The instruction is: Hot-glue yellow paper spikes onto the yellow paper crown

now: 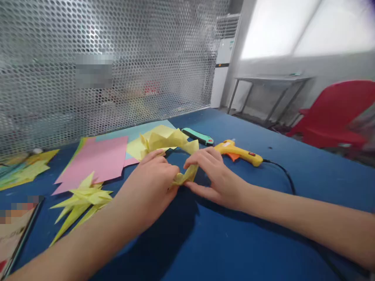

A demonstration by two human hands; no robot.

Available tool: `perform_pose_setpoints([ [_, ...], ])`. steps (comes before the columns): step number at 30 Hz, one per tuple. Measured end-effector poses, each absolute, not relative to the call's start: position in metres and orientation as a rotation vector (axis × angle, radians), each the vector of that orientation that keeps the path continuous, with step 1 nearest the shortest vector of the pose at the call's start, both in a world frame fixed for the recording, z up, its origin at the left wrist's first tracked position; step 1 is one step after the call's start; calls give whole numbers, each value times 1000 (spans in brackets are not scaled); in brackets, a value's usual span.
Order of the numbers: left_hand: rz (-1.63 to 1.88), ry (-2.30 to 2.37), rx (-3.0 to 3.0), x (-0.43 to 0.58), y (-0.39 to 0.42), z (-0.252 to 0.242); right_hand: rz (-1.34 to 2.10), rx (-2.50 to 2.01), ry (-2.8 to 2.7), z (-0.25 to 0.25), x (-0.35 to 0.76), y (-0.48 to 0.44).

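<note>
both hands pinch a folded yellow paper ring (171,146) on the blue table (234,242) — left hand (150,181) and right hand (215,175) closed on its near segment, fingertips almost meeting. just behind the right hand: yellow glue gun (238,153) and teal utility knife (197,136). left of the hands — spiky yellow paper pieces (80,201), a pink sheet (98,162).

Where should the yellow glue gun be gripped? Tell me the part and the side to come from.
Probably the handle of the glue gun, the long yellow stretch between the orange trigger and the cord. It lies flat on the blue table, so come from above on its right side; the right hand, now on the yellow paper, is nearest.
</note>
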State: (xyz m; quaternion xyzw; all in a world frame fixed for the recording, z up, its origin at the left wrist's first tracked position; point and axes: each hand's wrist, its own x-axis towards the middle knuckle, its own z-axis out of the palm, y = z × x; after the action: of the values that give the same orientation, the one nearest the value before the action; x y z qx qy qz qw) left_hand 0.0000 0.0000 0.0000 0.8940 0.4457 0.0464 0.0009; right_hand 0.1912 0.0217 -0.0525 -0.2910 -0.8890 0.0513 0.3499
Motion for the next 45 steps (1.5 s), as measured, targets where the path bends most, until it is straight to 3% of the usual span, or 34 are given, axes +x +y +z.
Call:
perform_pose_setpoints([
  [45,232,1465,2769,9,-6,-6,106,-702,-2383,-50,196,20],
])
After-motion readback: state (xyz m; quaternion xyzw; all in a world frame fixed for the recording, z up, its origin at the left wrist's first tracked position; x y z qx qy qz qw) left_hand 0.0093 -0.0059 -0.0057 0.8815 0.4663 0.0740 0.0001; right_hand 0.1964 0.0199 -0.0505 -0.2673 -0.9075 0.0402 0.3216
